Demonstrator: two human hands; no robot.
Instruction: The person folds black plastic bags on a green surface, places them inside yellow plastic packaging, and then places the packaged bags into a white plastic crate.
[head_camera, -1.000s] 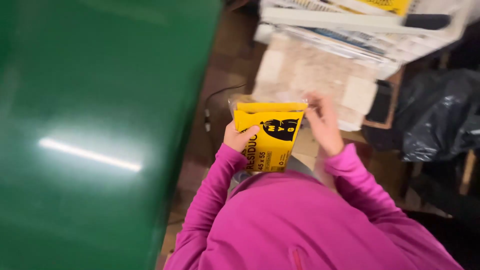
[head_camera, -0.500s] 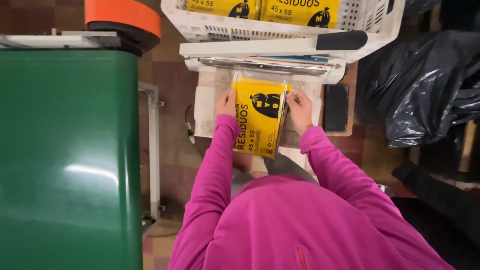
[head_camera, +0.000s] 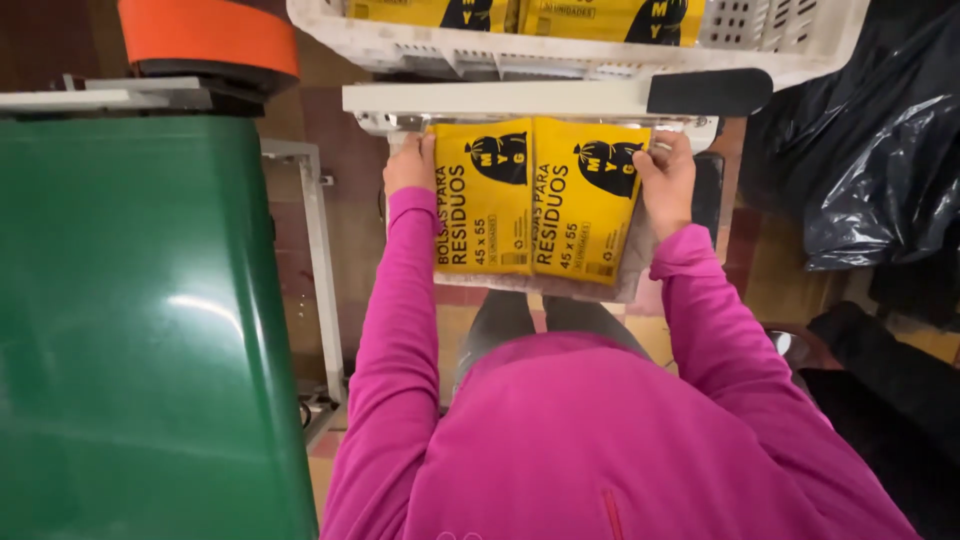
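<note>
Presently, left hand (head_camera: 408, 165) and right hand (head_camera: 668, 180) each clasp a yellow pack (head_camera: 484, 200), (head_camera: 585, 200) under the sealer bar (head_camera: 500, 98). More packs (head_camera: 520, 12) already fill the crate (head_camera: 560, 55); these two remain outside it.

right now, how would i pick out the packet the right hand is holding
Start at the big green surface on the left, then look right, past the pink sleeves, to the white crate at the top. Just below it lie two yellow packets side by side. The right hand grips the right packet, which sits slightly tilted; the left packet lies by the left hand.
</note>
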